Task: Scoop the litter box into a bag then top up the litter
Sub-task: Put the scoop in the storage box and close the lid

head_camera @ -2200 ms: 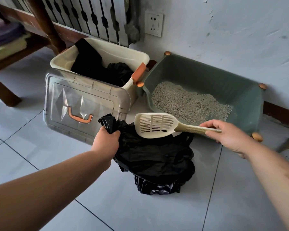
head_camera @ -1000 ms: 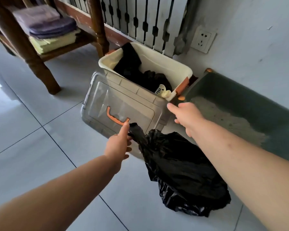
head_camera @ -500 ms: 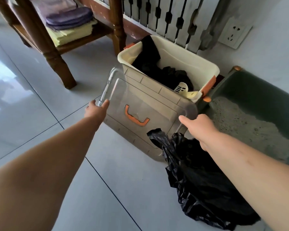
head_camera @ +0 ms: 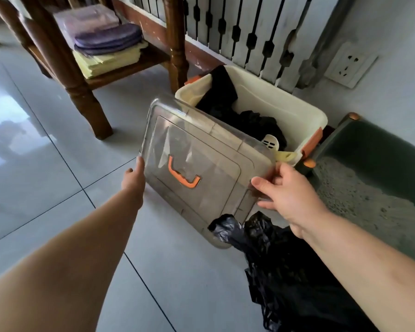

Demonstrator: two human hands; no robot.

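Now: my left hand point(head_camera: 134, 176) is clamped on the left edge of the clear lid point(head_camera: 201, 152), thumb along the rim. My right hand point(head_camera: 289, 195) pinches the right edge, thumb on top, fingers underneath. I hold the lid tilted, its orange handle point(head_camera: 183, 176) facing me and its lower corner behind the top of the black bag point(head_camera: 285, 264) on the floor. Behind the lid, the cream bin point(head_camera: 285, 116) holds the scoop point(head_camera: 270, 143). The litter box point(head_camera: 374, 149) sits just right of the bin, against the wall, with grey litter point(head_camera: 355, 200) inside.
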